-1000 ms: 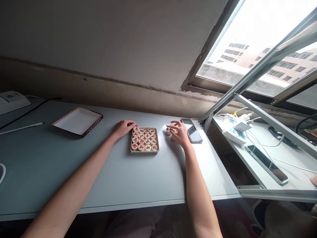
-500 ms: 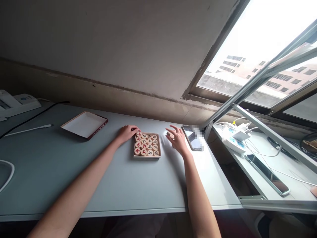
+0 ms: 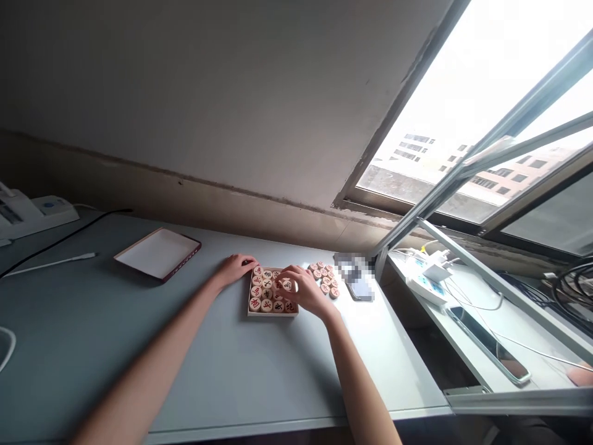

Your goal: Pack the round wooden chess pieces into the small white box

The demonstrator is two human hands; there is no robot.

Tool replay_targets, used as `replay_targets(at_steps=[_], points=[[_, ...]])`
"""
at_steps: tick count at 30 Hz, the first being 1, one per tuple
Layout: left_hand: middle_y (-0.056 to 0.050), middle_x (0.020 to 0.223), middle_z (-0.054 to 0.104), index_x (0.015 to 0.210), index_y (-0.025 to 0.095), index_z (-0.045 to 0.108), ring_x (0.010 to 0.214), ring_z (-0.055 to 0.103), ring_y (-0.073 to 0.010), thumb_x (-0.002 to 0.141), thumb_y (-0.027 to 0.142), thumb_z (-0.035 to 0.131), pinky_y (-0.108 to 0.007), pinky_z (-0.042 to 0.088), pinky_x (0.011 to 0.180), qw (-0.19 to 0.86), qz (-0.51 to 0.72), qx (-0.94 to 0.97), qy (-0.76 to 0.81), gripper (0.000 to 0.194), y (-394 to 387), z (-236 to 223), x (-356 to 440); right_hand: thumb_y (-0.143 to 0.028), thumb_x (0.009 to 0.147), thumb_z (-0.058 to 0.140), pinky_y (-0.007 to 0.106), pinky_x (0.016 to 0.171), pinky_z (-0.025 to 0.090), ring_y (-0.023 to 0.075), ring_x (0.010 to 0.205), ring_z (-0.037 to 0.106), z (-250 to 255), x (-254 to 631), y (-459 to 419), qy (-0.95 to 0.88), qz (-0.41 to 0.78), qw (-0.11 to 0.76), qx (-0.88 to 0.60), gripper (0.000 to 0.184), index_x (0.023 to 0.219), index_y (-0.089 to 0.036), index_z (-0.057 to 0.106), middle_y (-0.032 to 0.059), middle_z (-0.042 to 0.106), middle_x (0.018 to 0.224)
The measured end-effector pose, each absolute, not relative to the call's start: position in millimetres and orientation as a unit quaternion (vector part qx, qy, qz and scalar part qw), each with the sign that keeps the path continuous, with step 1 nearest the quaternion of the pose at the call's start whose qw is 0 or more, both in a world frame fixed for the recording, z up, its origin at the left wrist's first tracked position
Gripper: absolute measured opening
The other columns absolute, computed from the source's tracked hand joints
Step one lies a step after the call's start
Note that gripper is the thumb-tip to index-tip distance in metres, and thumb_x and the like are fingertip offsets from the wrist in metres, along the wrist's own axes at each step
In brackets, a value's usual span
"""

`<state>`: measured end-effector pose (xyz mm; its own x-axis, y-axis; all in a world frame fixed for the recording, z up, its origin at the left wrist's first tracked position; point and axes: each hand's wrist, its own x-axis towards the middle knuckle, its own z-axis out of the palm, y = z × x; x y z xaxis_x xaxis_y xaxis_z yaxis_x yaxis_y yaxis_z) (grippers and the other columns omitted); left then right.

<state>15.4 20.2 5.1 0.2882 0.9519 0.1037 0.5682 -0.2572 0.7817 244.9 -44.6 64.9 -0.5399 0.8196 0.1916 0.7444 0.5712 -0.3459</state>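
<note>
A shallow open box (image 3: 273, 314) on the desk is filled with round wooden Chinese chess pieces (image 3: 266, 305), marked in red and black. At its far left corner is my left hand (image 3: 235, 269), fingers curled and closed on the box's edge. My right hand (image 3: 301, 289) reaches over the right half of the box, with thumb and fingertips closed on a piece there; the hand hides part of that piece and its neighbours. Just right of this hand, several loose Chinese chess pieces (image 3: 325, 279) lie grouped on the desk.
The box lid (image 3: 157, 254) lies upturned at left, near a white cable (image 3: 60, 262) and a black cord. A phone (image 3: 361, 291) is beside the loose pieces. Beyond the metal frame (image 3: 500, 296) at right, a side table bears a power strip (image 3: 427, 288) and another phone (image 3: 488, 346).
My right hand has moved left from the loose pieces to the box, its fingers drawing together. The loose pieces are now uncovered. My left hand stays at the box corner; the view has tilted slightly.
</note>
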Motion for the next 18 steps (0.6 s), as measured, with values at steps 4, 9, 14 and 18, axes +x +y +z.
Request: replay_targets(at_steps=[4,9,14,18], points=[[-0.006,0.093,0.07,0.083,0.021,0.072,0.093,0.059,-0.0263,0.075,0.048,0.047,-0.033,0.042,0.086,0.364,0.3,0.735,0.488,0.038,23.6,0.4,10.0,-0.036,0.084,0.054,0.036,0.086,0.037,0.0191,0.095,0.053,64.3,292.5,-41.1,-0.823,0.052,0.164,-0.541,0.014,0.092,-0.027,0.061,0.0024,0.057,0.097],[-0.005,0.101,0.067,0.092,0.025,0.072,0.101,0.056,-0.0269,0.074,0.048,0.049,-0.036,0.039,0.093,0.36,0.286,0.742,0.488,0.038,27.8,-5.4,5.9,-0.023,0.081,0.053,0.038,0.079,0.04,0.0245,0.109,0.048,47.7,324.6,-45.0,-0.764,0.033,0.152,-0.626,0.022,0.102,-0.028,0.058,0.0062,0.051,0.115],[-0.005,0.101,0.067,0.091,0.025,0.073,0.1,0.057,-0.026,0.074,0.046,0.051,-0.036,0.039,0.093,0.352,0.286,0.747,0.486,0.035,29.4,-8.1,6.1,-0.012,0.081,0.048,0.041,0.093,0.035,0.0217,0.111,0.047,57.4,274.5,-57.8,-0.825,0.038,0.184,-0.532,0.037,0.113,-0.029,0.054,0.0053,0.052,0.118],[-0.005,0.097,0.069,0.088,0.025,0.073,0.096,0.059,-0.0251,0.073,0.044,0.053,-0.034,0.042,0.089,0.342,0.305,0.742,0.489,0.032,29.0,-9.3,7.9,-0.015,0.08,0.053,0.034,0.089,0.039,0.02,0.108,0.05,69.1,228.6,-67.6,-0.898,0.114,0.12,-0.409,0.043,0.119,-0.033,0.051,0.0019,0.054,0.118]])
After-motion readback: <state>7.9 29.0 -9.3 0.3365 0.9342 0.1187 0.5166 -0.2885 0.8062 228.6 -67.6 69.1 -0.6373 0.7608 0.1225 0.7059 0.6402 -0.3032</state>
